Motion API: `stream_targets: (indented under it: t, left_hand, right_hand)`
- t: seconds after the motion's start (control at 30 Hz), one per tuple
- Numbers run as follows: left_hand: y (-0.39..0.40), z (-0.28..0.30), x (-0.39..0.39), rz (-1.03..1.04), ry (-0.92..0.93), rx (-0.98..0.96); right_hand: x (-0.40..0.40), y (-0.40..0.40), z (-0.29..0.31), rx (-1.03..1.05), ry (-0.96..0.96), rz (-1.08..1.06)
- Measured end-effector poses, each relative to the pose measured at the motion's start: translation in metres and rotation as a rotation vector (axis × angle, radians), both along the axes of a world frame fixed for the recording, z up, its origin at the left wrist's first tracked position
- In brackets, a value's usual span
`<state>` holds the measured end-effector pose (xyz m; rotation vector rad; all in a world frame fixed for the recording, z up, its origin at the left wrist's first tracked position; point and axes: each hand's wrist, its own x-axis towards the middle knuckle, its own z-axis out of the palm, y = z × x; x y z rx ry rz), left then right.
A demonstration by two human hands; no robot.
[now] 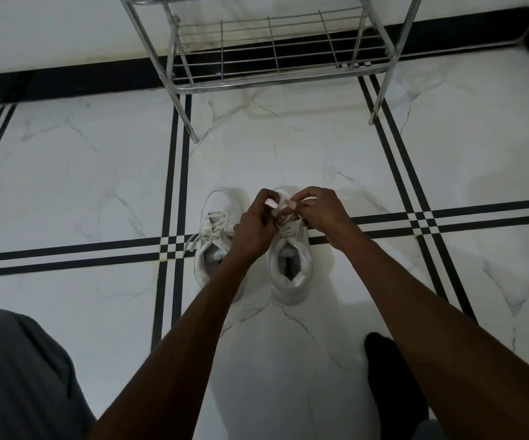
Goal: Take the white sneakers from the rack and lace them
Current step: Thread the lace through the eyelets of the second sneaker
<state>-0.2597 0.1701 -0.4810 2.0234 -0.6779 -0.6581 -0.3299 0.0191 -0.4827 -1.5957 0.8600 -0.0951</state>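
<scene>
1. Two white sneakers sit side by side on the floor (pixel 288 360), toes pointing toward the rack (pixel 269 55), heels toward the camera.
2. Left sneaker (pixel 207 246): laces look threaded, loose ends trail off to its left side over the black tile stripes. No hand on it; the left forearm crosses over its heel side.
3. Right sneaker (pixel 290 268): both hands are over its tongue and lace area. Insole with a dark label visible through the opening.
4. Left hand (pixel 255 222): fingers curled in, thumb and forefinger pinching a lace (pixel 284 206) just above the right sneaker's eyelets.
5. Right hand (pixel 317 209): fingers also curled, pinching the same lace run from the other side. Fingertips of both hands nearly touch over the shoe.
6. Cannot tell whether it is one strand or two lace ends between the fingers; hands hide most of it.
7. Rack is metal wire, stands well apart from the sneakers at the far side against the wall; the lower shelf in view holds nothing.
8. Floor is white marble-look tile with black double stripes; sneakers sit at a stripe crossing.
9. Grey trouser knee (pixel 18 376) at lower left, a dark-socked foot (pixel 390 382) at lower right, partly under the right forearm.
</scene>
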Motion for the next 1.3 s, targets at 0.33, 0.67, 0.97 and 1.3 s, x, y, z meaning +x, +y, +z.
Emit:
stream_targets:
  t: [0.33, 0.67, 0.97, 1.3]
  left_hand:
    - [-0.003, -0.004, 0.002, 0.068, 0.011, -0.003]
    - [-0.001, 0.001, 0.005, 0.179, 0.225, 0.0]
    - [0.0, 0.0, 0.005, 0.084, 0.324, -0.106]
    - [0.004, -0.009, 0.013, 0.121, -0.264, 0.215]
  right_hand:
    - [-0.003, 0.003, 0.004, 0.102, -0.138, 0.176]
    - [-0.008, -0.012, 0.002, -0.397, -0.011, 0.372]
    - [-0.004, 0.005, 0.0, -0.634, -0.131, 0.184]
    - [-0.024, -0.018, -0.007, -0.304, -0.027, 0.024]
